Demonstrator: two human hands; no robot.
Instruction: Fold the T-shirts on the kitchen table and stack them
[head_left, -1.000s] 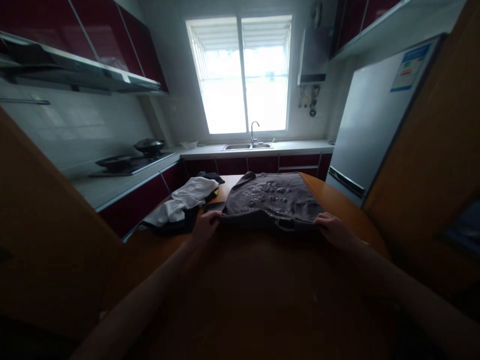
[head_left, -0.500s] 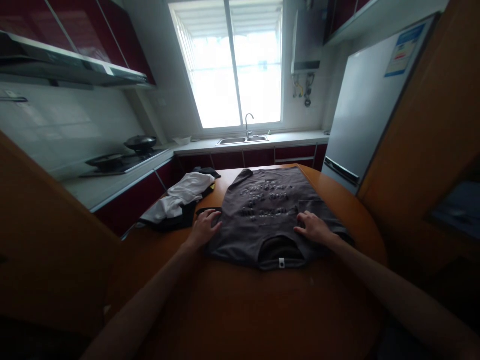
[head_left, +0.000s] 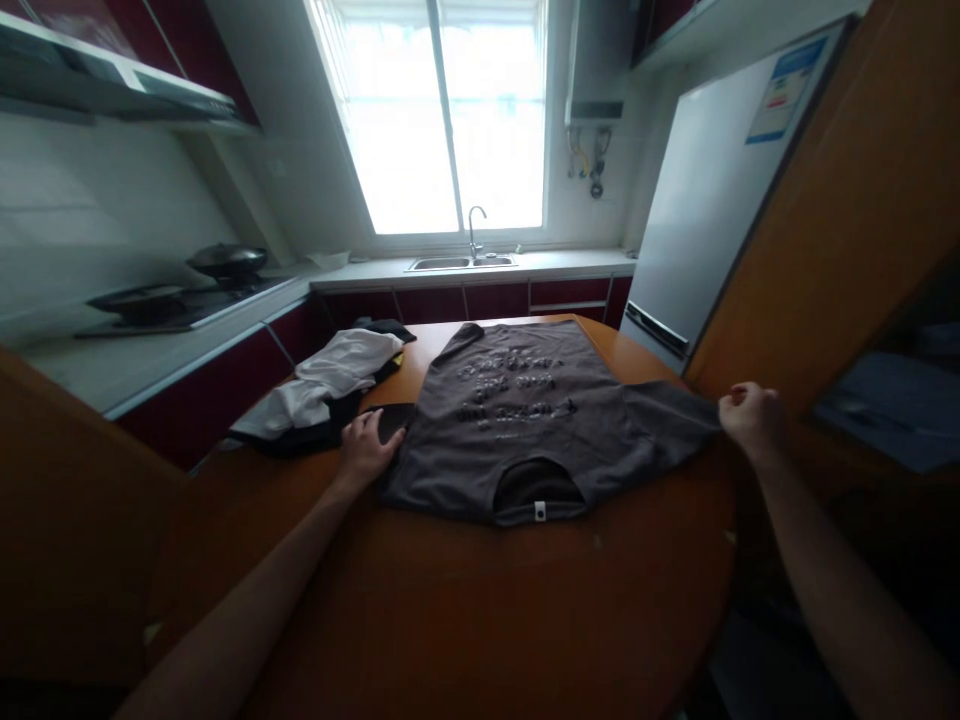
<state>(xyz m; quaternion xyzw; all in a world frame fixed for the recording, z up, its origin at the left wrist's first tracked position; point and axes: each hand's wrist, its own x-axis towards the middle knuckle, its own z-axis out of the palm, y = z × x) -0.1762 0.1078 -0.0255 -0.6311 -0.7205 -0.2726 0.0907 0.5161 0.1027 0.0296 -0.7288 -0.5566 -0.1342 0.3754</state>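
A dark grey T-shirt (head_left: 517,430) lies spread on the round wooden table (head_left: 480,600), its neck opening and small white label facing me. Raised dark lettering runs across its chest. At the far right, my right hand (head_left: 752,415) pinches the end of one sleeve (head_left: 667,418) and holds it stretched outward. My left hand (head_left: 367,447) rests on the other sleeve at the shirt's left side, its fingers and thumb apart.
A pile of white and black clothes (head_left: 330,380) lies on the table's left side. Beyond are a counter with a sink (head_left: 461,263), a stove with a lidded pan (head_left: 227,260), and a silver fridge (head_left: 697,200) at the right.
My right hand has moved from the shirt's upper surface out to the right, pulling the folded-in sleeve out flat. My left hand stays by the left sleeve. The view has shifted somewhat.
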